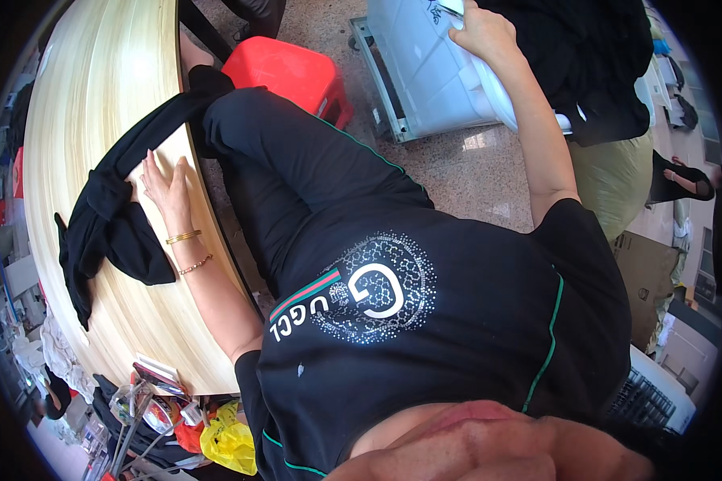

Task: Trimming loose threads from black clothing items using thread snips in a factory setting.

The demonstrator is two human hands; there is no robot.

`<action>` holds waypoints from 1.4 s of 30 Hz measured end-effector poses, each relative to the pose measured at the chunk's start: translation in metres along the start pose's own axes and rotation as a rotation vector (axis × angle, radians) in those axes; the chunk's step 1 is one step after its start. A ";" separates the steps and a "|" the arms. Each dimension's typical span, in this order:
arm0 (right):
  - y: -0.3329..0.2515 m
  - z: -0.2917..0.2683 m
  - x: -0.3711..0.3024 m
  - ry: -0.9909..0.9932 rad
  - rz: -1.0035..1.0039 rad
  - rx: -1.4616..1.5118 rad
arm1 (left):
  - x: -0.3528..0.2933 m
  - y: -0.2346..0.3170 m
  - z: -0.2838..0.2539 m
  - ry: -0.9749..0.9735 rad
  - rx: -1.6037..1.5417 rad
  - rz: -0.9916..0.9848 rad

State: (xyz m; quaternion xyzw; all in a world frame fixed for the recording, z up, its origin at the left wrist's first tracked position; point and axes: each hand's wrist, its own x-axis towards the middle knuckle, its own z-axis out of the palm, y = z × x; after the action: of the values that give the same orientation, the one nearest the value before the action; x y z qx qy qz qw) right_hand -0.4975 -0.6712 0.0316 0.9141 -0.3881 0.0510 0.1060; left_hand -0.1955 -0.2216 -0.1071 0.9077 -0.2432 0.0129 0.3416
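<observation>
My left hand (167,186) lies on the pale wood table (140,48) with its fingers apart, holding nothing. Black cloth (108,204) is spread loosely beside that hand, one end trailing over the table edge by my knee. Stretched out to the far right, my right hand (489,34) is closed at the upper side of a pale plastic bin (425,72). A small whitish, shiny piece shows at its fingertips, cut off by the dark rim of the picture; its kind is unclear. Black fabric (586,56) fills the bin and hangs over its side.
A red plastic stool (285,72) stands between table and bin. The bin rests on a low wheeled frame (377,80). An olive sack (618,188) and a cardboard box (646,272) are at right. A yellow bag (231,441) lies near the table's near end. Another person (686,176) appears far right.
</observation>
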 end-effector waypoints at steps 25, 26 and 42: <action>0.045 -0.021 0.020 0.301 0.005 0.321 | -0.009 0.005 -0.002 0.043 -0.062 0.015; 0.056 -0.035 0.035 0.472 -0.043 0.280 | -0.011 0.005 -0.005 0.053 -0.084 0.007; 0.183 -0.024 0.122 0.220 0.190 0.634 | 0.000 0.008 -0.011 -0.022 -0.467 -0.087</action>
State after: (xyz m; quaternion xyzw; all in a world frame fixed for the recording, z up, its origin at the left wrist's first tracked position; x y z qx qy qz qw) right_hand -0.5448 -0.8749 0.1049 0.8503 -0.4227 0.2768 -0.1472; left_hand -0.1977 -0.2194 -0.0938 0.8138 -0.2037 -0.0683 0.5399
